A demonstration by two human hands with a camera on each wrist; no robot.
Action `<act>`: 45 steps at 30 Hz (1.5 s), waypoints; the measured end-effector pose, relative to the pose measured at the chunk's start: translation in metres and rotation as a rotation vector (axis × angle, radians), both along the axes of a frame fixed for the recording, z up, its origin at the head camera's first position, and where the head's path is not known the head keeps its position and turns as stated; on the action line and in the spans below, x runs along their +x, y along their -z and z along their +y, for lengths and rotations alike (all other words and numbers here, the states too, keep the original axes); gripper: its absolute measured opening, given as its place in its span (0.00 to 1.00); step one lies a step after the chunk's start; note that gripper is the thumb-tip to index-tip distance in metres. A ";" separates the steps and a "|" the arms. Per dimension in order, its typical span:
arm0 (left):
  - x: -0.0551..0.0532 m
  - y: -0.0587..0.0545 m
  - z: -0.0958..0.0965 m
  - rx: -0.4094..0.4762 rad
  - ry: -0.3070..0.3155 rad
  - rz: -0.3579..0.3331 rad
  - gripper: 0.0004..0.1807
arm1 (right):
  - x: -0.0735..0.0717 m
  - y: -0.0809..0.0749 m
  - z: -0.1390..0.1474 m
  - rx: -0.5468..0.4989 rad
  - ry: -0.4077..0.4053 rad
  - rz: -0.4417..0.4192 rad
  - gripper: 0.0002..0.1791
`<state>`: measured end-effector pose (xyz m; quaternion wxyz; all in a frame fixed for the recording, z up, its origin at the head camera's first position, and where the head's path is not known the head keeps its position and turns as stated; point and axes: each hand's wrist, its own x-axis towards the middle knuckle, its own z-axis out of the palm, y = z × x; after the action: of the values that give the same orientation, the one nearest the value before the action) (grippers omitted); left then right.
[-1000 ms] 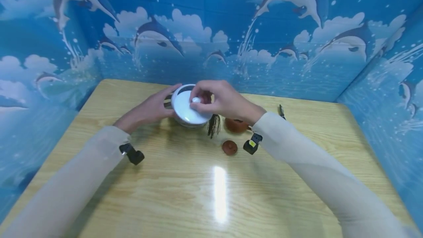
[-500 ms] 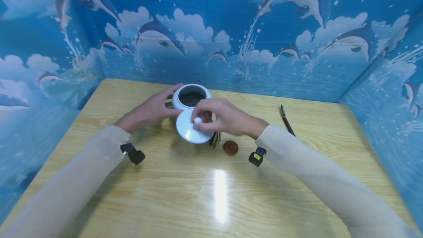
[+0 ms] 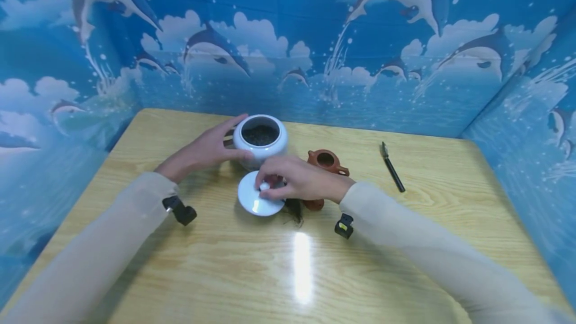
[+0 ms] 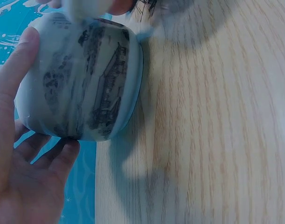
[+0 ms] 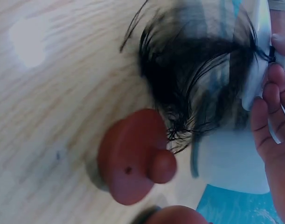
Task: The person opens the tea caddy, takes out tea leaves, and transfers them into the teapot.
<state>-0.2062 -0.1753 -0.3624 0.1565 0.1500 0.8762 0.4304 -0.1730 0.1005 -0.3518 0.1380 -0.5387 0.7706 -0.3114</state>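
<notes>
My left hand (image 3: 209,149) grips the side of a white ceramic jar (image 3: 270,151), thumb on one side and fingers round the other. The jar is uncovered, with dark loose leaves inside. A dark painted landscape shows on its wall (image 4: 105,88) in the left wrist view. In front of the jar, my right hand (image 3: 299,179) pinches the knob of the white jar lid (image 3: 252,196), holding it low over the table. A black tassel (image 5: 170,70) hangs from the knob. The lid is seen edge-on in the right wrist view.
A small brown clay teapot (image 3: 333,159) without its lid stands behind my right hand. Its brown lid (image 5: 133,158) lies near the tassel. Farther right lies a slim black-handled tool (image 3: 393,169). Dolphin-print cloth (image 3: 288,64) surrounds the wooden table (image 3: 216,264).
The right hand has lifted the lid off the jar and brought it forward and down toward the table. The jar's mouth is uncovered, and the teapot shows more. The left hand stays on the jar.
</notes>
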 end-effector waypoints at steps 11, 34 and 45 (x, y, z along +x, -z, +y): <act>0.000 -0.001 0.000 0.005 0.003 -0.004 0.64 | 0.002 0.015 -0.005 0.130 0.007 0.002 0.09; 0.000 0.000 0.000 -0.026 -0.011 0.010 0.65 | 0.008 0.025 -0.011 0.192 0.020 0.010 0.16; 0.001 0.000 0.000 -0.006 -0.001 0.010 0.64 | 0.010 0.025 -0.002 0.178 0.056 0.006 0.17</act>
<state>-0.2053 -0.1751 -0.3623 0.1521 0.1512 0.8784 0.4272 -0.1633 0.0989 -0.3767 0.1743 -0.5034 0.8104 -0.2438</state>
